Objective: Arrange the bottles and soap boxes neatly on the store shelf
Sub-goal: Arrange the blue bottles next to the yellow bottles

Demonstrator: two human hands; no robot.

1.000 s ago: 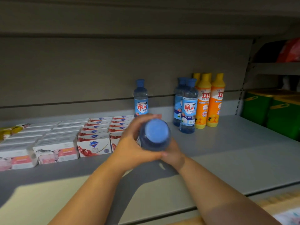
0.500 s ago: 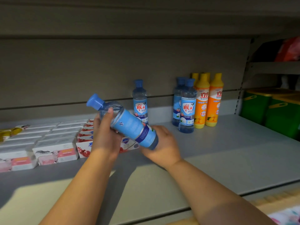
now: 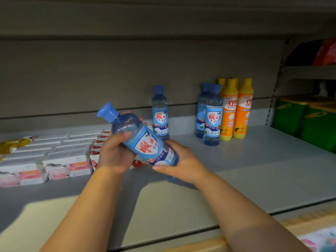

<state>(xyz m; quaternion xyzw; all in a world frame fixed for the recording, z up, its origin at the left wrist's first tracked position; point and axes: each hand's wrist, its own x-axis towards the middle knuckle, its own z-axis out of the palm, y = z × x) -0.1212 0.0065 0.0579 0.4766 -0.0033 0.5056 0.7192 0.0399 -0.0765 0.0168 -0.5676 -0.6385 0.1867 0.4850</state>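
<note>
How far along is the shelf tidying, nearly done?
Partly. The soap boxes lie in rows on the left, and the orange bottles and two blue bottles stand grouped at the back. The left hand and right hand hold a tilted blue bottle, not yet placed. It likely joins that group, as may the lone blue bottle.

We see a blue-capped blue bottle (red characters on its white label), orange bottles with yellow caps, a grey shelf.
</note>
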